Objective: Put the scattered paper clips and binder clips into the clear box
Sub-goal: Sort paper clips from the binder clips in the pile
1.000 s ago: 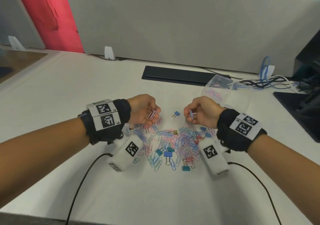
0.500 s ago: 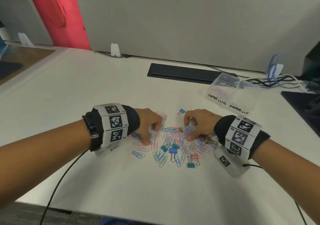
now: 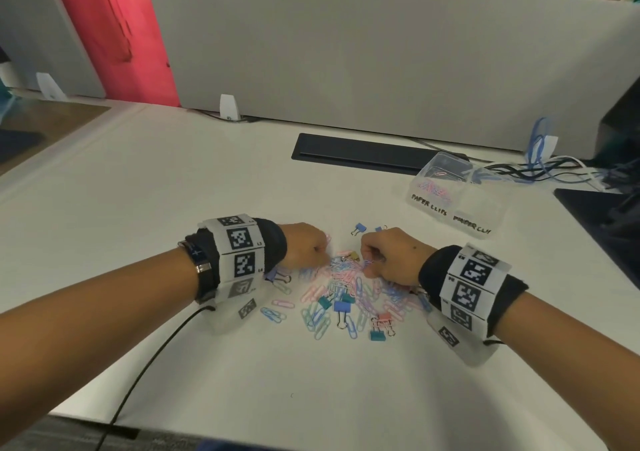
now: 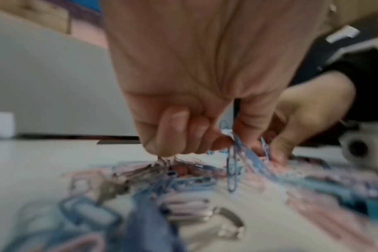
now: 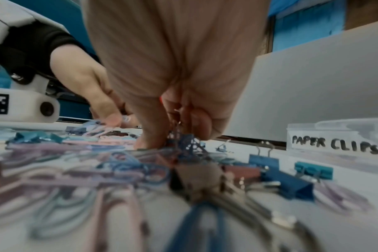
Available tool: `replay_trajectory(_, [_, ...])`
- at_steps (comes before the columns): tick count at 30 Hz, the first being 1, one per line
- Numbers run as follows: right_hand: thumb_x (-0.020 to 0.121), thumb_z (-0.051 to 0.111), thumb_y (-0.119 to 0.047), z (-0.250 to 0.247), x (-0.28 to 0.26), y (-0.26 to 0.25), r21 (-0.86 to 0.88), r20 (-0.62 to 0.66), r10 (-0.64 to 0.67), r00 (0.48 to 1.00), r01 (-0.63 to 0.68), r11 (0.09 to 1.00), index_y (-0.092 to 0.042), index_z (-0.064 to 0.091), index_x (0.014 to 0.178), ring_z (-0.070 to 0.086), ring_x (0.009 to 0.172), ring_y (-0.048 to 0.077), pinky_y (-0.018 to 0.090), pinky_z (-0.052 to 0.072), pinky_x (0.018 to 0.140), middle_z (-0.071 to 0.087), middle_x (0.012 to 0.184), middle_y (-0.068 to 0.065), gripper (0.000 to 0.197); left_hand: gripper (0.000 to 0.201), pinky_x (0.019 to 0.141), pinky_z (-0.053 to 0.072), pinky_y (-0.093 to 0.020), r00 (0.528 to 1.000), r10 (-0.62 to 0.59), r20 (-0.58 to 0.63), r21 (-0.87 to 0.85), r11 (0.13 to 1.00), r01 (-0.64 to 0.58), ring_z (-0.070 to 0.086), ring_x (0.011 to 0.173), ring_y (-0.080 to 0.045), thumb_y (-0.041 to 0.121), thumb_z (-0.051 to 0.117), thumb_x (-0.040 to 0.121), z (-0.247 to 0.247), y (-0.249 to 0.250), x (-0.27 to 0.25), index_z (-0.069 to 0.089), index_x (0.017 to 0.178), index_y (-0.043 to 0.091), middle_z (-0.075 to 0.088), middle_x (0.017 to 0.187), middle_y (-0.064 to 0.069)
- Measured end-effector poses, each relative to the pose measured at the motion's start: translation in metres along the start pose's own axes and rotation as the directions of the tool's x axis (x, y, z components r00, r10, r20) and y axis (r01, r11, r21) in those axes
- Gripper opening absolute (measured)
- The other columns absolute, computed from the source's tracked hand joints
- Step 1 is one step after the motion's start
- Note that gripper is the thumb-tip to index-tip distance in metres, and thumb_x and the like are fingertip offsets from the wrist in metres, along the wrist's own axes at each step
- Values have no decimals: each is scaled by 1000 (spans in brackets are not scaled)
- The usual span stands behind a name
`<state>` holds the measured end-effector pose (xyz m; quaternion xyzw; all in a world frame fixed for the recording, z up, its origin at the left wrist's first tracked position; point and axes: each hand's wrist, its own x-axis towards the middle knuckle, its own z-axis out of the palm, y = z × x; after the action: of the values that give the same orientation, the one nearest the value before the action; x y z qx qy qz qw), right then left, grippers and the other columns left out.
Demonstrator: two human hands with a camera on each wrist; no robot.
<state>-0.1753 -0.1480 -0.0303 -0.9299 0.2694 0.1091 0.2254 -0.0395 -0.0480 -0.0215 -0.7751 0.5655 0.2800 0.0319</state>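
Observation:
A heap of pastel paper clips (image 3: 346,286) mixed with binder clips (image 3: 342,306) lies on the white table (image 3: 173,190). My left hand (image 3: 323,254) is down at the heap's left edge. Its curled fingers pinch dangling blue paper clips (image 4: 232,162). My right hand (image 3: 369,263) is at the heap's far right, thumb and fingers pinching a tangle of blue paper clips (image 5: 181,139). The clear box (image 3: 453,194) stands to the far right, labelled for paper clips and binder clips, with some paper clips in its left compartment. One blue binder clip (image 3: 360,227) lies apart beyond the hands.
A black cable slot (image 3: 360,154) runs along the back, in front of the grey partition (image 3: 381,69). Loose cables (image 3: 540,170) and a dark flat object (image 3: 595,208) sit at the right. A black wire (image 3: 156,357) trails from my left wrist to the table's front edge.
Both hands dropped from above the heap, where they held clips, down onto it. Their fingers have since curled and pinched clips from the pile.

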Motion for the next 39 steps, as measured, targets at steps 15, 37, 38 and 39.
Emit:
replay_trajectory(15, [96, 45, -20, -18, 2, 7, 316, -65, 126, 990, -100, 944, -1, 48, 66, 36, 56, 13, 14, 30, 50, 43, 62, 8, 35, 28, 33, 30, -9, 993, -70, 98, -958, 264, 113, 38, 39, -14, 12, 24, 84, -15, -5, -2, 36, 59, 12, 40, 64, -4])
replay_trajectory(37, [86, 57, -27, -21, -4, 11, 699, 192, 174, 966, -259, 666, -13, 45, 55, 33, 39, 12, 21, 25, 43, 42, 43, -2, 36, 56, 89, 37, -21, 977, 191, 92, -17, 982, -190, 49, 111, -20, 15, 71, 80, -7, 27, 6, 50, 132, 17, 52, 132, -6])
replay_trajectory(38, [82, 63, -26, -21, -6, 8, 569, 169, 180, 969, -245, 785, -13, 44, 53, 31, 41, 13, 22, 25, 45, 41, 43, -2, 37, 51, 84, 37, -22, 978, 194, 75, 2, 981, -195, 50, 101, -18, 16, 70, 80, -6, 27, 8, 53, 129, 15, 56, 123, -8])
replay_trajectory(39, [79, 66, -28, -21, -8, 5, 431, 167, 174, 971, -230, 873, -13, 44, 53, 33, 44, 13, 23, 26, 47, 42, 47, -1, 37, 45, 80, 38, -23, 979, 195, 65, 18, 980, -197, 50, 93, -18, 18, 69, 81, -6, 28, 10, 55, 124, 13, 59, 110, -10])
